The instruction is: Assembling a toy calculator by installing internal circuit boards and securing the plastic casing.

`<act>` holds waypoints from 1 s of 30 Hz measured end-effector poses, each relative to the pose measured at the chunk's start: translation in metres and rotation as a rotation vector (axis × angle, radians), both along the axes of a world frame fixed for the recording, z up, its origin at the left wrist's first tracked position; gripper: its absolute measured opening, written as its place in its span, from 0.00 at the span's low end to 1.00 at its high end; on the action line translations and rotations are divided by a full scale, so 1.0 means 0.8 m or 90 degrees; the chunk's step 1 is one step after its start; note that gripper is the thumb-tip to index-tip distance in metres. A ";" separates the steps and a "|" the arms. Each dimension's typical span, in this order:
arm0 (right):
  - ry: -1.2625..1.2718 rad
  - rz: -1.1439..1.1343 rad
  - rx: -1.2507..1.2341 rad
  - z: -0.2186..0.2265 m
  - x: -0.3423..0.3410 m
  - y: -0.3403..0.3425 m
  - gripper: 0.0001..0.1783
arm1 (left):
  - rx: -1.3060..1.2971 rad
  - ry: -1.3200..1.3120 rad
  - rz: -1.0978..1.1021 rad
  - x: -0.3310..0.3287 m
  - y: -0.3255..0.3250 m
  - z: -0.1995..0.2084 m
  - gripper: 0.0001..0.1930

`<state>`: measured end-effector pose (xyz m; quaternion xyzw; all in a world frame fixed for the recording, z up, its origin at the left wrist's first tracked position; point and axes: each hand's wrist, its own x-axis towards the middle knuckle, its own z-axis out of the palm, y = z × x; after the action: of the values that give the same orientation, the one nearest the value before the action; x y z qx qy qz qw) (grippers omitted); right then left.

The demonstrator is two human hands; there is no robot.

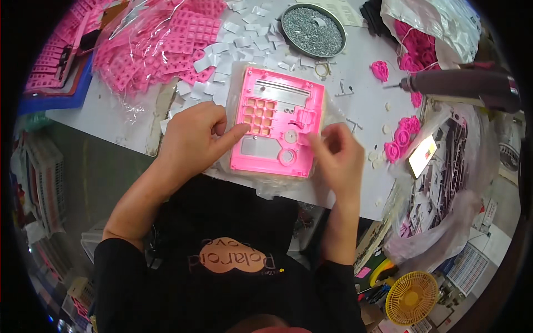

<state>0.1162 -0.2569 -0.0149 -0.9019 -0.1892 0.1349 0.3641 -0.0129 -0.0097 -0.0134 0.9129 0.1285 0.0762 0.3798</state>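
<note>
A pink plastic casing [280, 169] lies in front of me on a pad wrapped in clear plastic film [265, 188]. It has a grid of square key openings, a long slotted strip, a silvery window and round holes. My left hand [197, 130] is closed at its left edge, the thumb laid over the rim beside the key grid. At the right edge, my right hand [340, 158] has its fingers curled and its thumb near the round parts. The thumb tip is smeared, and whatever those fingers hold is hidden.
Pink keypad pieces [189, 28] fill a clear bag at the far left. White square pieces [244, 41] lie scattered beside a round tray of small screws [313, 30]. An electric screwdriver [461, 86] points in from the right, above pink parts [402, 139] and a lit phone [423, 156].
</note>
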 end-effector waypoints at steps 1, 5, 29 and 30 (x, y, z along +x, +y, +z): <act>0.011 -0.009 -0.006 0.001 -0.004 0.003 0.19 | -0.007 0.011 0.004 0.003 -0.002 0.001 0.19; -0.008 0.004 -0.028 -0.001 -0.005 0.008 0.18 | -0.007 0.053 -0.039 0.003 -0.004 0.000 0.18; -0.101 0.106 0.214 0.057 -0.005 0.012 0.04 | 0.246 -0.048 -0.008 0.032 0.118 0.004 0.16; -0.102 0.116 0.220 0.059 -0.004 0.017 0.04 | 0.152 -0.018 0.015 0.033 0.116 0.009 0.16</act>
<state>0.1130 -0.2430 0.0321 -0.8132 -0.3186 0.0602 0.4832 0.0136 0.0829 -0.0060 0.9490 0.1236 0.1078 0.2692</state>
